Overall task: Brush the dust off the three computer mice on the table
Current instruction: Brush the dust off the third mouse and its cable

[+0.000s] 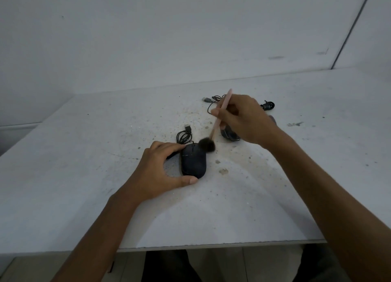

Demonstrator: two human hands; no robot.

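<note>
Left hand [157,171] pinching the black oval plastic computer mouse [193,162] near the middle of the white speckled counter [84,176], thumb at its near end, fingers at its far end; right hand [245,121] closed around the pink-handled, dark-bristled brush [213,131], bristles at its far right corner. Long axis running near-to-far, cable end toward the far edge. Risk: too hard a stroke twisting it loose, or merely scattering dust onto the second dark mouse [229,134] just beside.

One head-worn wide-angle view looks forward and down, close over the table [84,176].
</note>
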